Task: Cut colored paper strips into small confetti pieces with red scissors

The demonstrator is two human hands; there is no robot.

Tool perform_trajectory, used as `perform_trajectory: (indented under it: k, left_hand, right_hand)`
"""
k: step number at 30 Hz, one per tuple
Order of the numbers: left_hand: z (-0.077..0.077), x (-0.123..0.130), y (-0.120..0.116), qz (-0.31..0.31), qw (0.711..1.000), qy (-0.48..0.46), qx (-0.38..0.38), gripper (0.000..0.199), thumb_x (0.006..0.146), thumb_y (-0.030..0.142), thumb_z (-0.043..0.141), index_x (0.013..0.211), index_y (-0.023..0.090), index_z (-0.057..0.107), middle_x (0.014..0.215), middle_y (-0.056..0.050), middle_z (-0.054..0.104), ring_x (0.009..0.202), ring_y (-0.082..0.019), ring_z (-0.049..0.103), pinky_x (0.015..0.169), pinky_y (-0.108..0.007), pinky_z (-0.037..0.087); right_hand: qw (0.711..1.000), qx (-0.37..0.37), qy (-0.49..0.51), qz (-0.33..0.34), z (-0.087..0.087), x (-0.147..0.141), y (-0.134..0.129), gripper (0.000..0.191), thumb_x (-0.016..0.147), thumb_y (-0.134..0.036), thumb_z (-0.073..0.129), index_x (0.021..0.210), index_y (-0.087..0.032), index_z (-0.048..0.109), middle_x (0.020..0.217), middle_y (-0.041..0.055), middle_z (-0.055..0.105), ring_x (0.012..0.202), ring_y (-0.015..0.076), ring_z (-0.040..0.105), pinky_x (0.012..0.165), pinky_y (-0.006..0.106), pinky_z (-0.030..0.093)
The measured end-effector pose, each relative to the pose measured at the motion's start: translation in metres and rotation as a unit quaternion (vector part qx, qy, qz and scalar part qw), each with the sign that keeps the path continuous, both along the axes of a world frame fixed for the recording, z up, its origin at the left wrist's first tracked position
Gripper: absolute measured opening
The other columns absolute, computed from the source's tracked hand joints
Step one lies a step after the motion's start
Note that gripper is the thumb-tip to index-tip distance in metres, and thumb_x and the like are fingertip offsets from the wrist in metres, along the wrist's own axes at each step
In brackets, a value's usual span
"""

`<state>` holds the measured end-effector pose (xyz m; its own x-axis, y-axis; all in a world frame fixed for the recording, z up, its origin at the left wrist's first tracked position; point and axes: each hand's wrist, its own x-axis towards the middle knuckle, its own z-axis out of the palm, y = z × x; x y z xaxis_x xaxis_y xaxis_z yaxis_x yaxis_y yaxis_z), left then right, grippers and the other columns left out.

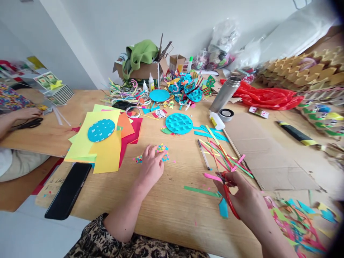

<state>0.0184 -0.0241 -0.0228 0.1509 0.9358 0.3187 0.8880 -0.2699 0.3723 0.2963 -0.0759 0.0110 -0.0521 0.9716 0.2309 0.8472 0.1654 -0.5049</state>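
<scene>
My left hand (152, 164) lies on a small heap of colourful paper bits (162, 147) on the wooden table, its fingers spread a little among them. My right hand (239, 190) holds red-handled scissors (230, 200), their tips pointing up and left. A pink paper strip (213, 177) lies at the scissor blades. Left of the scissors rests a green strip (200, 191), and a blue scrap (223, 208) is just below them. Thin coloured strips (224, 154) and a pen (204, 154) are beyond my right hand. A textured blue disc (178, 123) sits further back.
Coloured sheets (107, 157) with a dotted blue oval (101, 130) and a black phone (68, 191) are left. Cardboard (266, 154), a steel flask (225, 94), a cutter (297, 133) and scraps (298, 222) are right. Another person's hand (29, 113) is far left.
</scene>
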Motion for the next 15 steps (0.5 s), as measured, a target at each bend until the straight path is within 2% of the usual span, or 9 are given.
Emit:
perform_trajectory:
  k: [3, 7, 11, 15]
  left_hand:
    - [0.000, -0.002, 0.001, -0.007, 1.000, -0.013, 0.017, 0.042, 0.071, 0.003, 0.051, 0.102, 0.027, 0.066, 0.120, -0.006, 0.050, 0.121, -0.027, 0.034, 0.103, -0.050, 0.034]
    - [0.000, -0.008, 0.005, 0.039, 0.997, -0.039, 0.059, 0.039, 0.071, 0.001, 0.048, 0.095, 0.025, 0.069, 0.116, -0.006, 0.052, 0.117, -0.025, 0.039, 0.101, -0.046, 0.037]
    - [-0.004, -0.013, 0.007, 0.076, 0.996, -0.023, 0.038, 0.041, 0.072, 0.003, 0.049, 0.104, 0.022, 0.066, 0.120, -0.009, 0.050, 0.120, -0.028, 0.036, 0.103, -0.048, 0.033]
    - [-0.007, -0.009, 0.007, 0.062, 0.998, -0.001, 0.000, 0.046, 0.075, 0.009, 0.052, 0.117, 0.025, 0.059, 0.130, -0.010, 0.042, 0.128, -0.032, 0.026, 0.105, -0.052, 0.027]
  right_hand:
    - [1.000, -0.014, 0.008, 0.015, 0.001, 0.002, 0.006, 0.022, 0.079, -0.044, 0.055, 0.081, -0.021, 0.053, 0.082, 0.0057, 0.067, 0.065, 0.0165, 0.062, 0.056, 0.025, 0.048]
    - [1.000, -0.004, -0.013, -0.008, 0.010, 0.008, 0.021, 0.028, 0.075, -0.049, 0.054, 0.083, -0.022, 0.055, 0.078, 0.0067, 0.066, 0.066, 0.0204, 0.063, 0.056, 0.028, 0.047]
    - [0.999, 0.002, -0.026, -0.035, 0.024, 0.013, 0.039, 0.030, 0.072, -0.053, 0.053, 0.080, -0.024, 0.055, 0.076, 0.0051, 0.067, 0.066, 0.0212, 0.064, 0.054, 0.028, 0.046]
    - [0.999, -0.029, -0.032, -0.024, 0.031, 0.009, 0.049, 0.030, 0.071, -0.053, 0.053, 0.080, -0.025, 0.056, 0.076, 0.0039, 0.067, 0.068, 0.0218, 0.065, 0.056, 0.029, 0.046]
